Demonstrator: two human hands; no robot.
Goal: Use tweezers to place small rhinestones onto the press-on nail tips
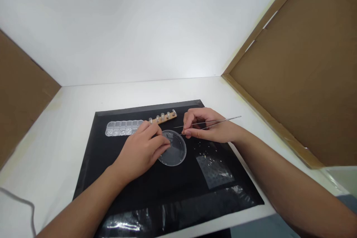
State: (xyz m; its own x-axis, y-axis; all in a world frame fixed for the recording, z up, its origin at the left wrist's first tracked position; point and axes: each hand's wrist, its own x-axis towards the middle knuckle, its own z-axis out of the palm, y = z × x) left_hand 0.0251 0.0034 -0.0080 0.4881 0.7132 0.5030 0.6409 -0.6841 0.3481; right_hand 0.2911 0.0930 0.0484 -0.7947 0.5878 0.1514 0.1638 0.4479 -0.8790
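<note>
Pinching thin metal tweezers (pixel 212 122) in closed right hand (pixel 208 130), tips hovering over clear round dish (pixel 174 152) on black mat (pixel 145 189). Left hand (pixel 143 150) resting half-curled on dish rim, gripping nothing visible. Risk: dish sliding, loose rhinestones (pixel 208 148) scattering.

surface: white table (pixel 69 119) | on it: black mat (pixel 111 178) | left edge: grey cable (pixel 28 204)
</note>
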